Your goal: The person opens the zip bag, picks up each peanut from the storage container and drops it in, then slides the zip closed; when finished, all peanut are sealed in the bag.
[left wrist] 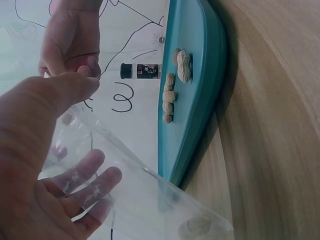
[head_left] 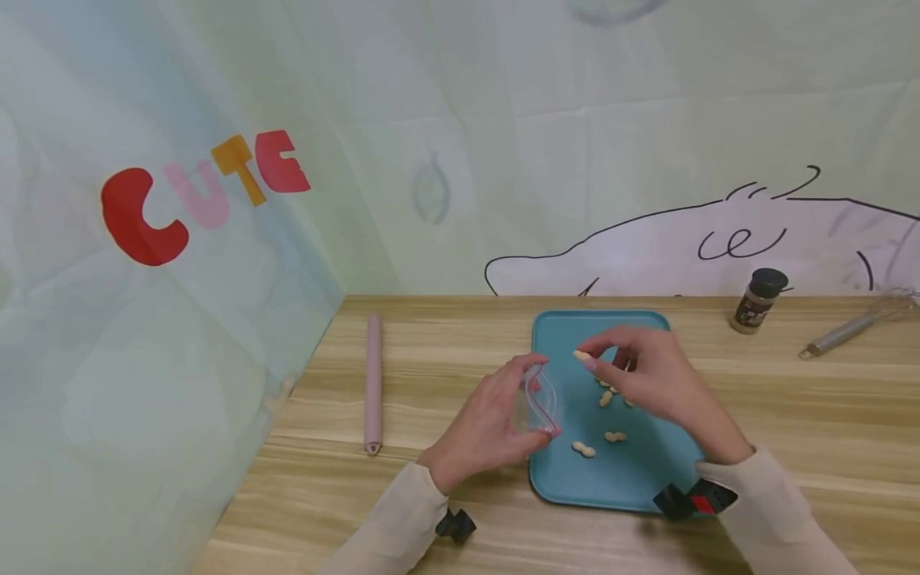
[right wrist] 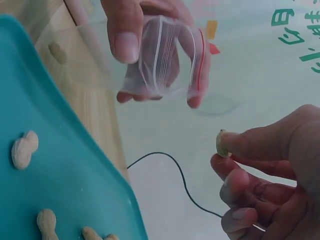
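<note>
One peanut (head_left: 581, 355) sits pinched in the fingers of the right hand (head_left: 650, 375), right and slightly far of the clear bag (head_left: 544, 399); the left hand (head_left: 485, 419) grips that bag, its mouth gaping right.

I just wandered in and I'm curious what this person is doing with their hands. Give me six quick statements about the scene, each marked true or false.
1. The left hand holds a clear plastic bag. True.
2. The right hand pinches a peanut. True.
3. The bag is empty. False: another peanut shows inside it.
4. Several loose peanuts lie on the blue tray. True.
5. A fork lies to the tray's left. False: a pink rod lies there.
6. A mug stands to the tray's right. False: a black-capped jar stands there.
</note>
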The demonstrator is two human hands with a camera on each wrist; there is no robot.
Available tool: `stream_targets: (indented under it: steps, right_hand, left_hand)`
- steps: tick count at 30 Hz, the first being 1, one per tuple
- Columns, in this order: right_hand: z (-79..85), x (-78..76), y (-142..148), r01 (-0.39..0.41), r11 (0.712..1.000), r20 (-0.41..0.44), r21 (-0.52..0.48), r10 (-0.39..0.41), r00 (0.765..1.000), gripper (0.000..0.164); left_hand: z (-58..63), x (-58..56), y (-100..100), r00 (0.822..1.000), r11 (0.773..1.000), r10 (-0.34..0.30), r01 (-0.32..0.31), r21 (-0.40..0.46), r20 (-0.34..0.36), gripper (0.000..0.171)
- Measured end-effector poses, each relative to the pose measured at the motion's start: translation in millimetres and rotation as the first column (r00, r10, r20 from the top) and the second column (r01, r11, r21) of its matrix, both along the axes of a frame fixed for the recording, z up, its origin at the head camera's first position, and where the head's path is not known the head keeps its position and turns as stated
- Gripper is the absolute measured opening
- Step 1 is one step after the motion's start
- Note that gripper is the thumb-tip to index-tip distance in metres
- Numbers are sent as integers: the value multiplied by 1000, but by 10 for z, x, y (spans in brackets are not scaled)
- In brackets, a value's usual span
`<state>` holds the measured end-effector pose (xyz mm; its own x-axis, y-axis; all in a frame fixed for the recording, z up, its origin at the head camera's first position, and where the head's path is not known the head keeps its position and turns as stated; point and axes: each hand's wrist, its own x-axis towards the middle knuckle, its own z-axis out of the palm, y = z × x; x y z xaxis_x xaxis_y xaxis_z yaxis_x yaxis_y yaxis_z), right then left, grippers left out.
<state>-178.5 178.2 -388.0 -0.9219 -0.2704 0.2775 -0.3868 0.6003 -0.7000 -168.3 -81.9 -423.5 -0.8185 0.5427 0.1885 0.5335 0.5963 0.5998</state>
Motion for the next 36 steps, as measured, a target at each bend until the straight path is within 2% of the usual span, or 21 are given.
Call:
stream_targets:
  steps: [5, 17, 36]
  right_hand:
    - [18, 41, -35, -109, 994, 12, -1, 109, 994, 18]
    - [16, 93, -139, -247, 968, 9, 41, 247, 969, 15]
    - [-6, 88, -163, -268, 962, 30, 42, 267, 963, 17]
  left_hand:
    - [-13, 0, -1, 1000, 1000, -2, 2, 11, -7, 85]
    - [-21, -12, -3, 999, 1000, -18, 18, 17, -33, 84]
    - [-28, -12, -6, 999, 999, -33, 33, 23, -15, 82]
